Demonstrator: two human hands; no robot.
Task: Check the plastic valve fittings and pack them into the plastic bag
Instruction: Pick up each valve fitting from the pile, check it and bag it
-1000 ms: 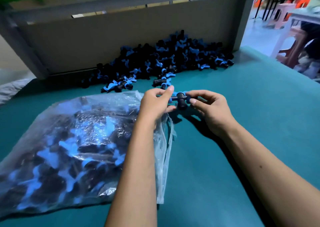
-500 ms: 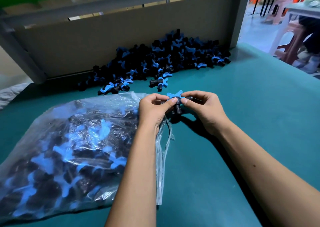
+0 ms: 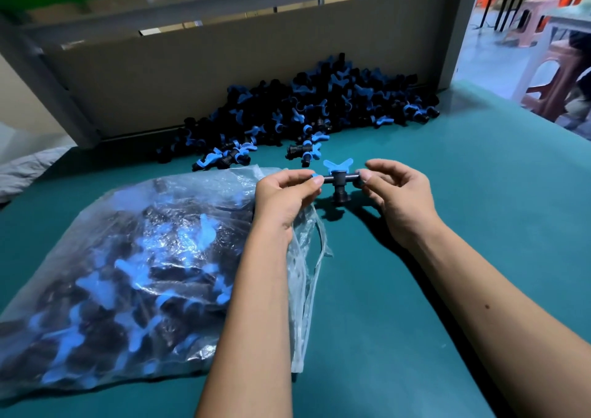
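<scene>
Between both hands' fingers (image 3: 307, 183), valve fitting (image 3: 338, 182), seemingly pinched

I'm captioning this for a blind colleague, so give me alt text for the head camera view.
Two bare hands, left hand and right hand, pinch the ends of a black plastic T-shaped valve fitting with a blue butterfly handle above a teal table. A clear plastic bag full of fittings lies left; a loose pile of fittings sits behind.

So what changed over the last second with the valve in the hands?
The valve fitting was turned between the fingers: its blue butterfly handle, hidden a second ago, now points up and away. The left hand and right hand still pinch its two ends. The plastic bag and the pile of fittings stayed put.
</scene>
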